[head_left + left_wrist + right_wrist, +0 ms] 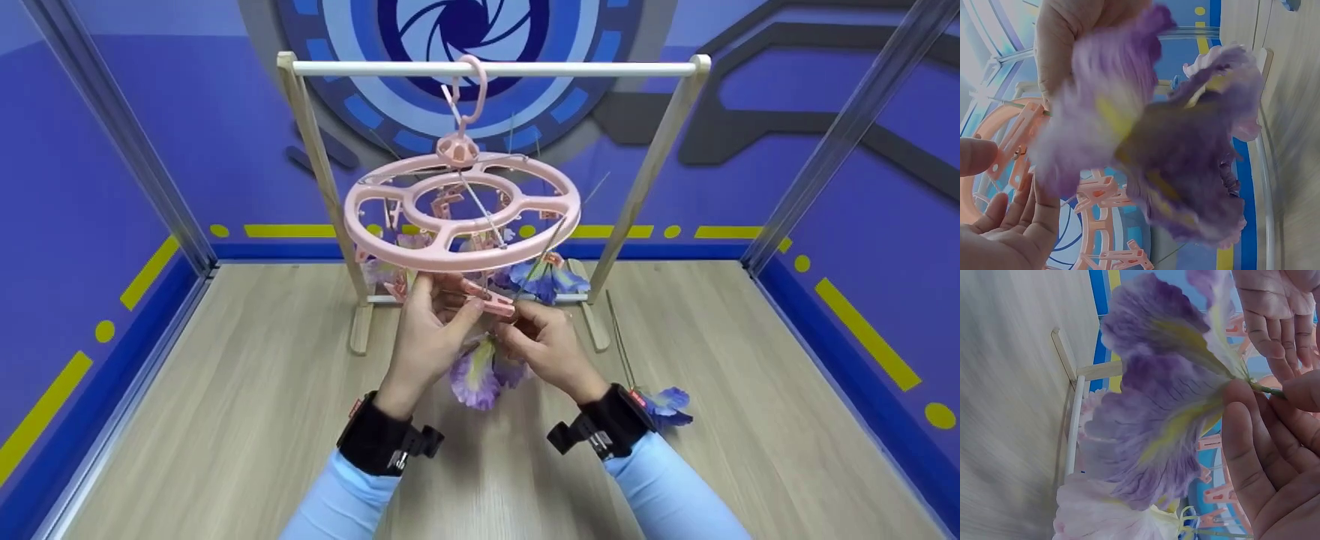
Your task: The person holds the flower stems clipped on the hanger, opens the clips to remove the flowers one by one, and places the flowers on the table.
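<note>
My left hand point(427, 345) pinches a pink clothespin point(493, 302) below the front rim of a round pink clip hanger point(459, 261). In the left wrist view the clothespin point(1021, 132) lies between thumb and fingers. Beside it my right hand point(553, 351) pinches the stem point(1269, 391) of a purple artificial flower just behind the bloom. This flower point(475, 376) hangs head down below both hands, its petals point(1157, 416) purple with yellow centres. The stem's upper part reaches the clothespin's tip in the head view.
The hanger hooks over the white bar point(570, 70) of a wooden stand point(651, 176). A blue flower point(547, 280) hangs clipped at right, with paler flowers point(382, 270) behind the left hand. Another blue flower point(667, 406) lies on the table point(750, 465) beside the right wrist.
</note>
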Demonstrator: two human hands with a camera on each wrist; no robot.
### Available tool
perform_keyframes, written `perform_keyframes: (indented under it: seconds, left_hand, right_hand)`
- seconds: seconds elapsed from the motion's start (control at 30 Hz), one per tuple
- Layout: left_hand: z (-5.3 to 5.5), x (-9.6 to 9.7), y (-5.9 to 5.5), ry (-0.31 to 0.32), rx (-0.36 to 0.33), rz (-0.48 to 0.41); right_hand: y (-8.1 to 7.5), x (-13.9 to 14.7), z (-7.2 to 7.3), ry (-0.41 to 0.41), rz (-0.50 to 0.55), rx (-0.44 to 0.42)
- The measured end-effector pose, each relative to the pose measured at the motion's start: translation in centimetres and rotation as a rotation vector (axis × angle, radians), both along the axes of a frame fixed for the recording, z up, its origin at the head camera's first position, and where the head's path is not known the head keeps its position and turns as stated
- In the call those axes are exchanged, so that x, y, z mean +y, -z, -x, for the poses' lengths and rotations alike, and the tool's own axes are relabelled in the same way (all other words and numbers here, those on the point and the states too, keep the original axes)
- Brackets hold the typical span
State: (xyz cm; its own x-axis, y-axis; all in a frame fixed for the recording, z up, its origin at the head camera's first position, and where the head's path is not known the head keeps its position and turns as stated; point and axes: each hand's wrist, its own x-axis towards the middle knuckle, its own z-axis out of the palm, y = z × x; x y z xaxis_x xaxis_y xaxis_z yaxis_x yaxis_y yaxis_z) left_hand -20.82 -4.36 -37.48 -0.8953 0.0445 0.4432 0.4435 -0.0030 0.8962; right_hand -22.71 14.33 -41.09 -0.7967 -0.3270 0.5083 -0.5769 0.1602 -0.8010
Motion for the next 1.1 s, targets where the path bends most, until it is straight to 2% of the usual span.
perform_keyframes:
  seconds: [0.27, 0.53, 0.77, 1.1]
  left_hand:
    - [-0.05, -0.25, -0.18, -0.039, 0.022, 0.118]
    - [0.07, -0.4, -0.03, -0.041, 0.065, 0.179]
    - [0.07, -0.56, 0.12, -0.037, 0.088, 0.165]
    - [0.14, -0.6, 0.28, -0.041, 0.098, 0.153]
  right_hand:
    - [-0.02, 0.22, 0.1, 0.023, -0.033, 0.048]
    - [0.13, 0.43, 0.18, -0.015, 0.002, 0.104]
    - [0.21, 0.5, 0.37, -0.018, 0.033, 0.174]
    - [0.21, 0.62, 0.49, 0.097, 0.017, 0.258]
